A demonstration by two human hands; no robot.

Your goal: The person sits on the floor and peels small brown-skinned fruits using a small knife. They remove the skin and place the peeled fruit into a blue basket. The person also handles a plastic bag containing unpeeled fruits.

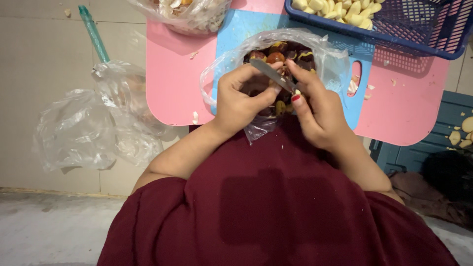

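Two hands work above a clear plastic bag (322, 56) of brown seeds; the right hand (320, 111) grips a small knife (270, 73), its blade pointing left across the bag; the left hand (241, 98) curls its fingers around something I cannot make out; a blue basket (394, 37) of peeled pale pieces sits beyond, on a pink board (172, 74).

Maroon garment — red-painted thumbnail (295, 97)

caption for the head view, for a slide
Right hand works a knife against something small in the left hand over a plastic bag.
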